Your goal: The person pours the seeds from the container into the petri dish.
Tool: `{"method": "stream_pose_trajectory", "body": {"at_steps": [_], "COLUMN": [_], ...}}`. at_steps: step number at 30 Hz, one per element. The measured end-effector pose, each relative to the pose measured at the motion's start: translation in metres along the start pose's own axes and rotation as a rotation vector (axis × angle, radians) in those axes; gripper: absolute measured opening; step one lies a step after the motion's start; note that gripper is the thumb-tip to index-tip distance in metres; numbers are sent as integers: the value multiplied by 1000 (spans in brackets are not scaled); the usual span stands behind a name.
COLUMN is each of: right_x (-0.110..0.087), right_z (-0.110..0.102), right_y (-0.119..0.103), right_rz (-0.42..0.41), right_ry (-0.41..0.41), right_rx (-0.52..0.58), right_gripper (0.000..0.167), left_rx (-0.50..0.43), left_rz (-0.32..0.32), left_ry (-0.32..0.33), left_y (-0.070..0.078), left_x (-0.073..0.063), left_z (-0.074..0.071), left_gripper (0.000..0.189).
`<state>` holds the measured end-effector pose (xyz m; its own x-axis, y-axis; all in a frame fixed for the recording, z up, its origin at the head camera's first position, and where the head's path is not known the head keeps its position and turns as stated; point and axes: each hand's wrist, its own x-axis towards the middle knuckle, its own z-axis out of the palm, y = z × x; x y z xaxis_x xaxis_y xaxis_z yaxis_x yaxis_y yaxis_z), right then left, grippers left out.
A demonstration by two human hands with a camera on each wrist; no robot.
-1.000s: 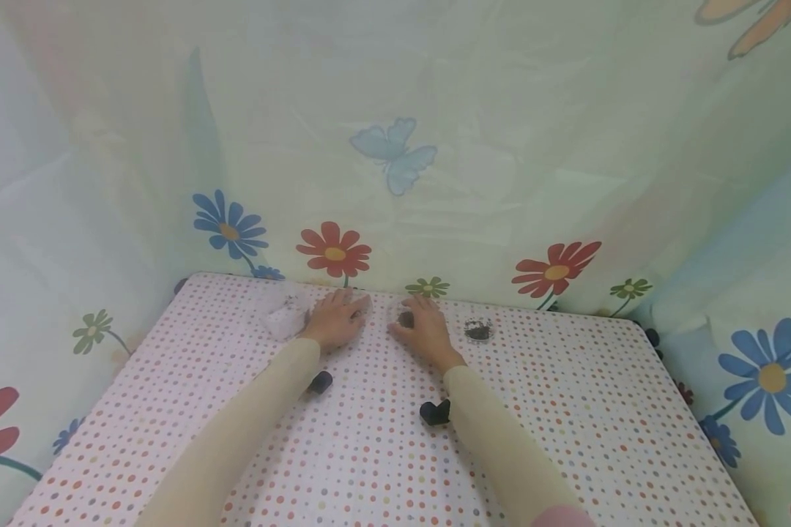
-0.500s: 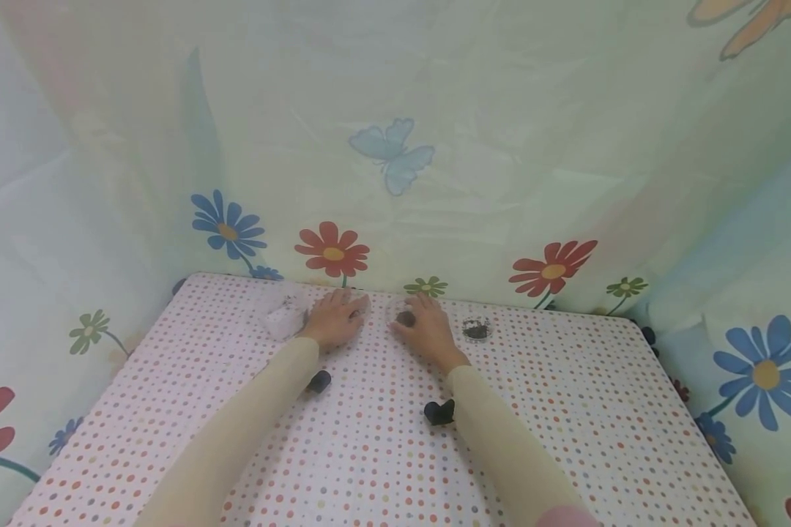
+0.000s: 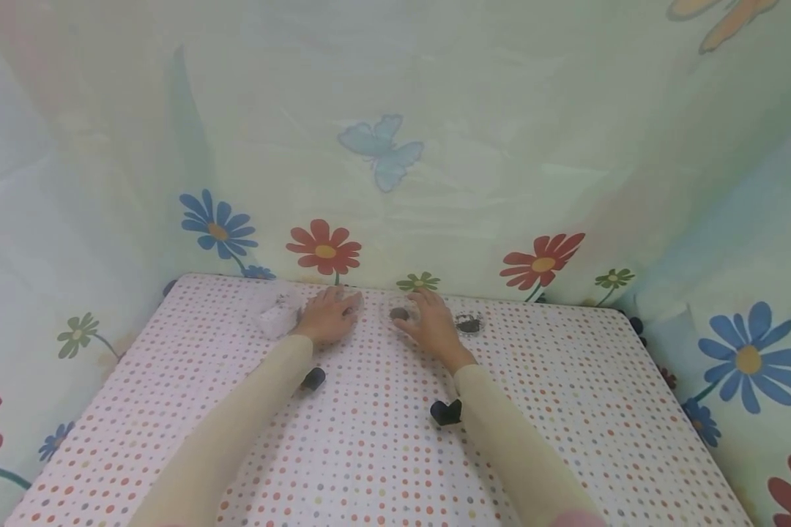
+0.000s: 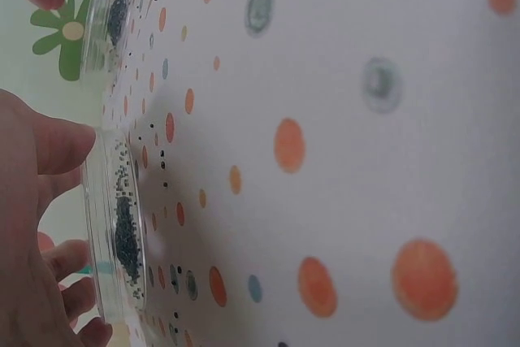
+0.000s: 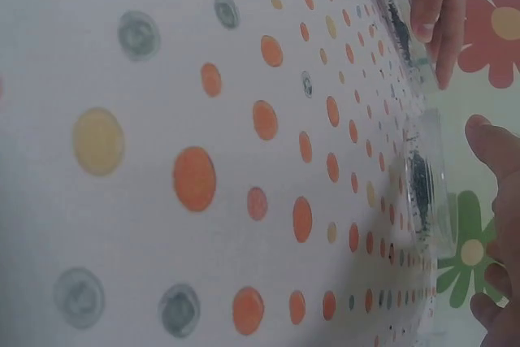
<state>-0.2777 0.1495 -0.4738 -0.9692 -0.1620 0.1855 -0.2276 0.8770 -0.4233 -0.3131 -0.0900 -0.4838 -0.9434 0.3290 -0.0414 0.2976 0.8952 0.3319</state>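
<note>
Two clear, shallow round dishes with black granules stand near the back edge of the dotted tabletop. My left hand (image 3: pixel 328 316) is over the left dish (image 4: pixel 101 225); in the left wrist view its thumb is at one side of the rim and its curled fingers at the other. In the head view this hand mostly hides that dish. My right hand (image 3: pixel 435 329) is just beside the second dish (image 5: pixel 422 184). In the right wrist view a gap shows between its loosely bent fingers and that dish, and it holds nothing.
Another clear dish with dark granules (image 3: pixel 468 323) sits right of my right hand. A clear, crumpled-looking item (image 3: pixel 278 316) lies left of my left hand. Two black objects are by the forearms, one left (image 3: pixel 313 378) and one right (image 3: pixel 446 413). A flower-printed sheet (image 3: pixel 474 146) rises behind the table.
My right hand has shifted a little to the right, away from its dish. The left hand stays at its dish. The head view has swung slightly to the right.
</note>
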Motion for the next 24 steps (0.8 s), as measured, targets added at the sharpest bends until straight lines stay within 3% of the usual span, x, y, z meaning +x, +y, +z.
{"method": "stream_pose_trajectory", "body": {"at_steps": [7, 24], "right_x": [-9, -36], "right_z": [-8, -23], "right_y": [2, 8], "right_rz": [15, 26], "right_ry": [-14, -12], "right_rx": [-32, 8], "right_gripper": [65, 65], "left_rx": [-19, -29], "left_rz": [3, 26], "left_ry": [7, 2], "left_y": [-1, 0], "left_x": [1, -4], "left_z": [-1, -3], "left_gripper": [53, 50]}}
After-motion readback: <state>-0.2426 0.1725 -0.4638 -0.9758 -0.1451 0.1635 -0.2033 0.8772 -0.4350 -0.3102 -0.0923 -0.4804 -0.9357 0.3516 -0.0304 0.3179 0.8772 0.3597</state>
